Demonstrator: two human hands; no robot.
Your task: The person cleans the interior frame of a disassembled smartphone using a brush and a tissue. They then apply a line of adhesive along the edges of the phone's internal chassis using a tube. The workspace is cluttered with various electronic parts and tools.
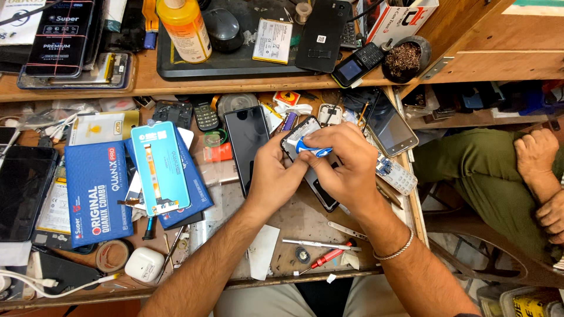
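At frame centre, the left hand (276,170) gripped the opened smartphone (310,167); the right hand (346,164) pinched a blue pry tool (311,150) against it, above the cluttered wooden workbench (299,220).

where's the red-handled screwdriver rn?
In the head view, the red-handled screwdriver lies on the workbench near its front edge, just inside the right hand's forearm, beside a thin metal tool.

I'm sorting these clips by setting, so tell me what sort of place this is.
Most likely a phone repair bench. The hands work on an opened phone with a blue pry tool; a red screwdriver and a loose screen panel lie nearby.
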